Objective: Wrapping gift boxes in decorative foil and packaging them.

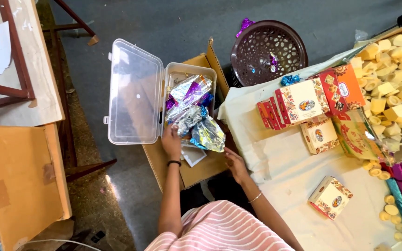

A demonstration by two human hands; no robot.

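A white cloth-covered table is spreading out to the right of the right hand, carrying decorated small boxes. Under both hands a cardboard box is supporting a clear plastic container, lid open. The left hand is reaching into the shiny foil wrappers just above it, fingers closing on them. The right hand is resting open on the cardboard, touching nothing else.

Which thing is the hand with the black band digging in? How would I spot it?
Look at the brown cardboard box on the grey floor, left of the cloth-covered table. On it sits a clear plastic case with its lid flung open, where the left hand reaches. Unlike the closed printed sweet boxes, it is see-through and full of shiny foil wrappers.
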